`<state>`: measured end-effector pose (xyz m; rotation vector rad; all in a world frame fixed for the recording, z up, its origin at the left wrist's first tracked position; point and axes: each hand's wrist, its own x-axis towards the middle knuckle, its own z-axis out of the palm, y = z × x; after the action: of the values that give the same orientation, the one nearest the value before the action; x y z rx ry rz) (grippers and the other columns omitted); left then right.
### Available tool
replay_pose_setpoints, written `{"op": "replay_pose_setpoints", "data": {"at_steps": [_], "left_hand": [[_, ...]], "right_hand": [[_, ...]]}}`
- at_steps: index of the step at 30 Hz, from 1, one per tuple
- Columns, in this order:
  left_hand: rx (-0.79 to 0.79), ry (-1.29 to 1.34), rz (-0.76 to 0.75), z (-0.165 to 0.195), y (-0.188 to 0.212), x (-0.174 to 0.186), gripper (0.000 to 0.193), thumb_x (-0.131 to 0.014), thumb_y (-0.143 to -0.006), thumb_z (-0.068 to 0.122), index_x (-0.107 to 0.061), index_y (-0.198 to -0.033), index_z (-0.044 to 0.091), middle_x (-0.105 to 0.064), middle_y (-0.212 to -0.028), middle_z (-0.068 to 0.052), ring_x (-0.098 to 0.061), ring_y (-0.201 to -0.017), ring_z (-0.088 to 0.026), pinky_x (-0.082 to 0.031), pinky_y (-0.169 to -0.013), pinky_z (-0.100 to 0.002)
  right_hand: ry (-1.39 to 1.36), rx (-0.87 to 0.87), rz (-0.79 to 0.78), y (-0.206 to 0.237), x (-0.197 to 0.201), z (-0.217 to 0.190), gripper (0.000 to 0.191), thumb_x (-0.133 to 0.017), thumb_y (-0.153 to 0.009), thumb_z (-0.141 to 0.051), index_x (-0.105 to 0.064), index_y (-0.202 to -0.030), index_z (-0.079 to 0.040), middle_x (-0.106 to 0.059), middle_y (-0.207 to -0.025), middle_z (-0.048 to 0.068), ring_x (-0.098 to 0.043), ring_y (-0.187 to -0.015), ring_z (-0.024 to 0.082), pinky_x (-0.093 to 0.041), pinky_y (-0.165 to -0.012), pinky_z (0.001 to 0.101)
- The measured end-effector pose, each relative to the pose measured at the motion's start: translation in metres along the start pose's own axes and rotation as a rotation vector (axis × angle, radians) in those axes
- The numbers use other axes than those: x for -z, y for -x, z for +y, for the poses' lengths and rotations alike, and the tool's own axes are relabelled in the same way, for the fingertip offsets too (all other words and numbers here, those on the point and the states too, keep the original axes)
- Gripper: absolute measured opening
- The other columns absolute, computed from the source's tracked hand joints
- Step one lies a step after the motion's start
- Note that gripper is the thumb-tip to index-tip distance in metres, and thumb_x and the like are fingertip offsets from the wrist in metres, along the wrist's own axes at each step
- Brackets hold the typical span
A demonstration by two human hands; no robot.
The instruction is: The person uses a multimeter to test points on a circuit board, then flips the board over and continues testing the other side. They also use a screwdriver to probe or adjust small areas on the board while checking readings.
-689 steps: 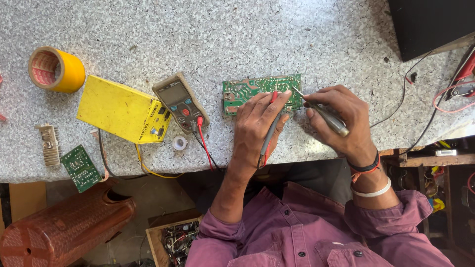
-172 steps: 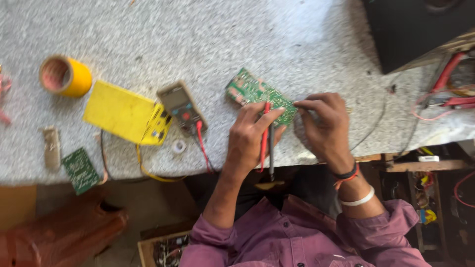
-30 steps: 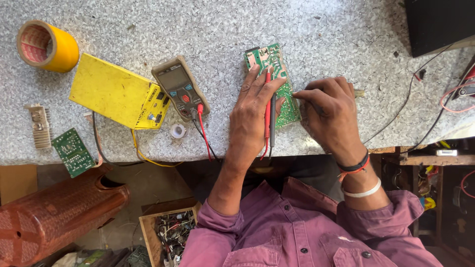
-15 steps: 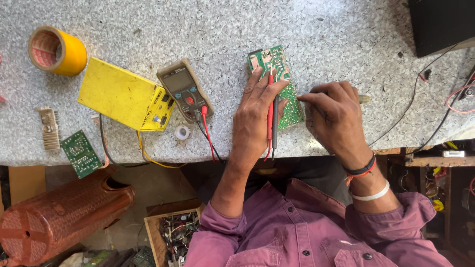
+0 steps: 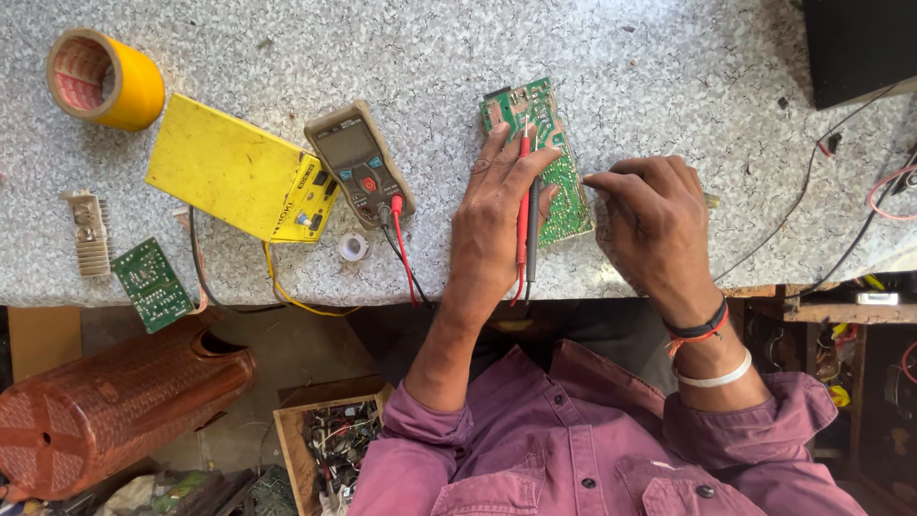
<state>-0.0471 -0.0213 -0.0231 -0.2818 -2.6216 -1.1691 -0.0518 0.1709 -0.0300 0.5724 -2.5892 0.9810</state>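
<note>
- The green circuit board [image 5: 554,182] lies flat on the speckled worktop [image 5: 669,57], just right of the multimeter [image 5: 358,162], with its long side running away from the worker.
- Two probes, one red [image 5: 522,205] and one black [image 5: 532,225], are gripped together in the left hand [image 5: 492,215]; the fingers are closed around the shafts and the tips are set on the far part of the board.
- The right hand [image 5: 654,220] is curled at the board's right edge, fingertips touching or just beside it. Whether something thin is pinched in it cannot be told; a small pale end shows past the knuckles.
- The red and black leads [image 5: 401,248] are plugged into the multimeter's near end and run off the worktop edge.
- For a clean reading, the two tips are best kept apart on separate pads, pressed straight down, with the board steadied at its edge.
- The multimeter's face is tilted toward the worker, so it can be read without the hand being lifted.
- Slack in the leads is judged enough; tugging would shift the multimeter.
- Left of the multimeter: yellow box [image 5: 234,172], tape roll [image 5: 105,76], small solder spool [image 5: 352,247].
</note>
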Motion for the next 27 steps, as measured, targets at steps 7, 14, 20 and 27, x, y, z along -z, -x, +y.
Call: {"op": "replay_pose_setpoints", "data": {"at_steps": [7, 14, 20, 27], "left_hand": [[-0.015, -0.021, -0.004, 0.0025, 0.0001, -0.0002, 0.034, -0.07, -0.101, 0.021, -0.064, -0.134, 0.015, -0.06, -0.147, -0.015, -0.046, -0.149, -0.038, -0.045, -0.121, -0.046], [-0.035, -0.07, -0.027, 0.0044, -0.0016, 0.0007, 0.031, -0.066, -0.103, 0.021, -0.064, -0.133, 0.014, -0.062, -0.144, -0.015, -0.046, -0.148, -0.039, -0.047, -0.118, -0.047], [-0.036, -0.077, -0.014, 0.0065, -0.0028, 0.0015, 0.03, -0.065, -0.103, 0.021, -0.065, -0.132, 0.014, -0.062, -0.143, -0.014, -0.047, -0.148, -0.038, -0.048, -0.115, -0.048], [-0.035, -0.082, -0.021, 0.0058, -0.0031, 0.0005, 0.03, -0.065, -0.102, 0.021, -0.065, -0.131, 0.015, -0.062, -0.142, -0.014, -0.048, -0.147, -0.038, -0.049, -0.113, -0.048]], "right_hand": [[0.016, 0.024, -0.044, 0.001, 0.0017, 0.001, 0.027, -0.074, -0.088, 0.001, -0.076, -0.112, -0.012, -0.069, -0.11, 0.007, -0.063, -0.1, 0.03, -0.049, -0.089, 0.0417], [0.048, 0.003, -0.047, -0.0013, -0.0006, -0.0013, 0.027, -0.074, -0.087, 0.001, -0.076, -0.11, -0.014, -0.069, -0.108, 0.005, -0.063, -0.1, 0.028, -0.048, -0.088, 0.0408], [0.033, 0.015, -0.042, -0.0023, 0.0019, -0.0043, 0.028, -0.073, -0.085, 0.001, -0.076, -0.109, -0.012, -0.069, -0.107, 0.005, -0.061, -0.099, 0.029, -0.047, -0.089, 0.0413], [0.02, -0.029, -0.041, -0.0012, 0.0004, -0.0051, 0.024, -0.073, -0.087, -0.001, -0.076, -0.108, -0.012, -0.069, -0.107, 0.006, -0.06, -0.1, 0.03, -0.047, -0.091, 0.0413]]}}
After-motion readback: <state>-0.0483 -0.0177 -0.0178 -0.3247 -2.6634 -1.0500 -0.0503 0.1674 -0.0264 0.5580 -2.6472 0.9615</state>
